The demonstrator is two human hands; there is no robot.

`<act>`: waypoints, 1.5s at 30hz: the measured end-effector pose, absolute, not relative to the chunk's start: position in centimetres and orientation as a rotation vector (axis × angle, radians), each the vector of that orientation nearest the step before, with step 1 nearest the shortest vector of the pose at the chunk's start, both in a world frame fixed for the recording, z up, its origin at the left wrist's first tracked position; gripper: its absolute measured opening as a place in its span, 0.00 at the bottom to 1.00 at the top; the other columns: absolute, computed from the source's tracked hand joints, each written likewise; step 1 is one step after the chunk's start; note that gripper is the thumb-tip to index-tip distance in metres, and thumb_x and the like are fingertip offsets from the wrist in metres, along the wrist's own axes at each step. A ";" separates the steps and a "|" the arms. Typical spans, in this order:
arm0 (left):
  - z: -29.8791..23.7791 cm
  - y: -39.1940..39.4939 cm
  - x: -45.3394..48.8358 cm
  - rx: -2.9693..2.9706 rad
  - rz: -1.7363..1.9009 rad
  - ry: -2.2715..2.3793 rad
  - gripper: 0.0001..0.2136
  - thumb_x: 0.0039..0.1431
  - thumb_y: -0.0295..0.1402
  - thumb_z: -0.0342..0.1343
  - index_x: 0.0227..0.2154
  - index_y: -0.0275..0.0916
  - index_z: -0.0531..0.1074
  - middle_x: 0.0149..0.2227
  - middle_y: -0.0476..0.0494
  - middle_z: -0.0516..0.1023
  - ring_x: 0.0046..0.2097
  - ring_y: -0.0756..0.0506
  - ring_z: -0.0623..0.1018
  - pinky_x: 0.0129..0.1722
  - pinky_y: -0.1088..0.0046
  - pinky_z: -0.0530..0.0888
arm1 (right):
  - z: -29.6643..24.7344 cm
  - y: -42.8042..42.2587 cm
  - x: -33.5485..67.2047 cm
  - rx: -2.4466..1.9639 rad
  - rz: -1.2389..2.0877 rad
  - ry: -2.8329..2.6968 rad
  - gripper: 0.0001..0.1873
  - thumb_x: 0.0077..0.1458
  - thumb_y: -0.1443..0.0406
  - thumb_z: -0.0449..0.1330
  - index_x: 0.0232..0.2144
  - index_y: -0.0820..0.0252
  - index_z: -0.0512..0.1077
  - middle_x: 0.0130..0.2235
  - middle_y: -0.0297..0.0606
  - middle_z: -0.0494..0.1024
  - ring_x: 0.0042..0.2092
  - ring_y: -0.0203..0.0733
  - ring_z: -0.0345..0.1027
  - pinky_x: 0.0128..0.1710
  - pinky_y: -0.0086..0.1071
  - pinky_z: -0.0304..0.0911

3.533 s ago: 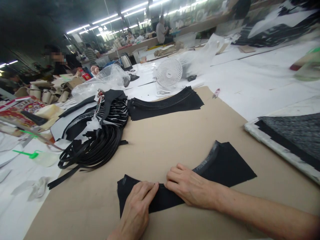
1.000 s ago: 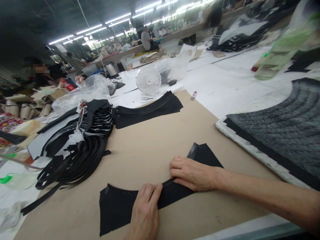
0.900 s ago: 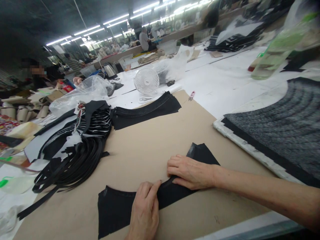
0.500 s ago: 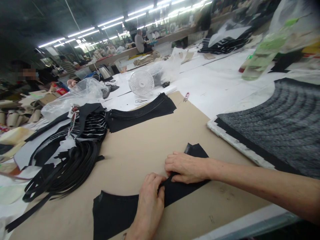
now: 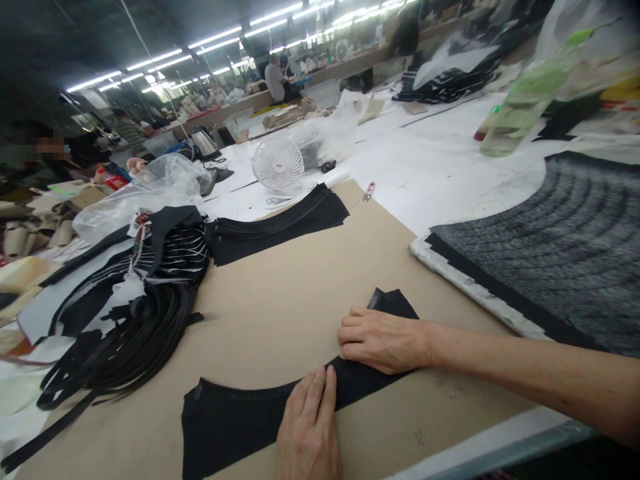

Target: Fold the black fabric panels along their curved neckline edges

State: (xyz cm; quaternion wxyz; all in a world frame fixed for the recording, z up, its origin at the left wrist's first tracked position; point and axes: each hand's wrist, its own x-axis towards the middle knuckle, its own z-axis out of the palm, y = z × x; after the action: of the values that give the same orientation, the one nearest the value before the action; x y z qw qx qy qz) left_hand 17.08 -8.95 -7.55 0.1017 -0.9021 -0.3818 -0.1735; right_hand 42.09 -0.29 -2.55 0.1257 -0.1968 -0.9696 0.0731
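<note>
A curved black fabric piece (image 5: 240,417) lies on the tan board (image 5: 270,307) in front of me. My left hand (image 5: 313,420) rests flat on its middle, fingers stretched out towards the curved upper edge. Farther right, my right hand (image 5: 383,340) has its fingers curled down on the same edge; the fingertips are partly hidden, and whether they pinch the fabric is unclear. Beyond my hands, a small stack of similar black pieces (image 5: 280,227) sits at the board's far edge. On the left lies a bundle of black strips (image 5: 165,340).
At right, a pale-edged slab carries dark grey patterned material (image 5: 540,240). Pink-handled thread snips (image 5: 369,191) lie at the board's far corner. A white fan (image 5: 278,164), a clear plastic bag (image 5: 150,190) and a green-tinted bottle (image 5: 520,107) stand beyond. People sit in the background.
My left hand has gone from pinching the fabric's edge to lying flat on it. My right hand has shifted slightly right. The whole view has moved a little.
</note>
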 end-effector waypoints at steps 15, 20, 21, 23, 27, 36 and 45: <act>-3.6 -7.3 21.2 -2.799 -0.713 -1.580 0.16 0.61 0.23 0.46 0.49 0.40 0.70 0.39 0.42 0.74 0.41 0.44 0.75 0.40 0.65 0.74 | -2.2 -1.5 41.9 -0.758 0.318 -2.764 0.05 0.57 0.64 0.59 0.35 0.60 0.67 0.35 0.36 0.71 0.38 0.40 0.62 0.37 0.36 0.49; -4.9 -7.6 21.3 -2.785 -0.776 -1.432 0.15 0.63 0.23 0.43 0.46 0.37 0.72 0.33 0.43 0.73 0.35 0.46 0.74 0.35 0.68 0.74 | -2.1 -1.4 42.2 -0.790 0.367 -2.753 0.07 0.57 0.62 0.60 0.32 0.59 0.67 0.35 0.36 0.71 0.38 0.40 0.61 0.38 0.36 0.49; -5.3 -7.9 21.1 -2.766 -0.772 -1.357 0.15 0.63 0.23 0.43 0.47 0.36 0.71 0.34 0.42 0.74 0.35 0.46 0.74 0.36 0.68 0.73 | -2.1 -1.4 42.3 -0.780 0.358 -2.753 0.07 0.58 0.62 0.60 0.32 0.59 0.67 0.35 0.36 0.71 0.38 0.40 0.61 0.38 0.36 0.49; -6.1 -8.6 20.7 -2.703 -0.738 -1.224 0.17 0.63 0.22 0.44 0.51 0.34 0.69 0.39 0.40 0.76 0.41 0.44 0.75 0.41 0.67 0.73 | -2.3 -1.5 42.6 -0.750 0.322 -2.760 0.07 0.59 0.62 0.58 0.32 0.58 0.66 0.35 0.35 0.71 0.38 0.40 0.61 0.37 0.37 0.49; -6.8 -9.6 19.9 -2.637 -0.683 -1.152 0.17 0.62 0.25 0.49 0.53 0.33 0.68 0.49 0.38 0.75 0.50 0.42 0.73 0.49 0.66 0.69 | -2.5 -1.6 43.1 -0.738 0.298 -2.766 0.06 0.60 0.62 0.57 0.32 0.58 0.66 0.35 0.35 0.71 0.38 0.40 0.61 0.38 0.37 0.48; -4.0 -6.6 21.2 -2.814 -0.783 -1.501 0.11 0.61 0.28 0.53 0.46 0.41 0.71 0.36 0.45 0.76 0.38 0.44 0.76 0.37 0.66 0.72 | -0.9 -0.5 43.6 -0.891 0.513 -2.737 0.12 0.51 0.64 0.63 0.39 0.58 0.68 0.36 0.35 0.74 0.41 0.43 0.63 0.39 0.37 0.50; -2.6 -5.1 24.3 -3.045 -0.720 -1.863 0.13 0.49 0.18 0.49 0.32 0.40 0.73 0.34 0.46 0.76 0.38 0.44 0.76 0.38 0.65 0.74 | -0.8 0.3 43.8 -0.949 0.679 -2.803 0.10 0.50 0.60 0.66 0.30 0.58 0.69 0.36 0.35 0.72 0.41 0.43 0.63 0.38 0.36 0.51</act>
State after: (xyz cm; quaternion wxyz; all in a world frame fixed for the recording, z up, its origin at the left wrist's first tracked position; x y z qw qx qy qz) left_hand 24.34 -5.09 -2.64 -0.2475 -0.8102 -0.4956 -0.1916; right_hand 43.84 0.27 -0.84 0.0527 -0.3122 -0.9219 0.2235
